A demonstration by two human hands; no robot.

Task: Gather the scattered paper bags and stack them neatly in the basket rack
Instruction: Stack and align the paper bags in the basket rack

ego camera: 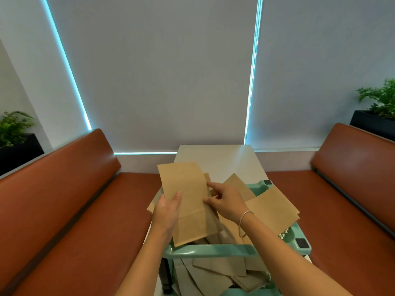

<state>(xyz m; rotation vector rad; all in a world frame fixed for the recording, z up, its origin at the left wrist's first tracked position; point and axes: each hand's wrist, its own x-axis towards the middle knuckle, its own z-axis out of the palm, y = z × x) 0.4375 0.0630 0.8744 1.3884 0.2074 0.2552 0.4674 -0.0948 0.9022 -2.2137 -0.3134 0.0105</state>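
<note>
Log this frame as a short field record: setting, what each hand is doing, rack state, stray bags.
setting: white table between two brown benches
left hand: grips the lifted paper bag at its left edge
right hand: pinches the same bag's right edge
basket rack: green, bags lying untidily on upper and lower tiers
stray bag: overhangs the rack's right rim

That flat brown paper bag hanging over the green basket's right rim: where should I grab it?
Judging by its pose, pinch the flat brown paper bag at its overhanging right corner, coming from the right; that edge juts past the green basket rim, so fingers fit under.
</note>
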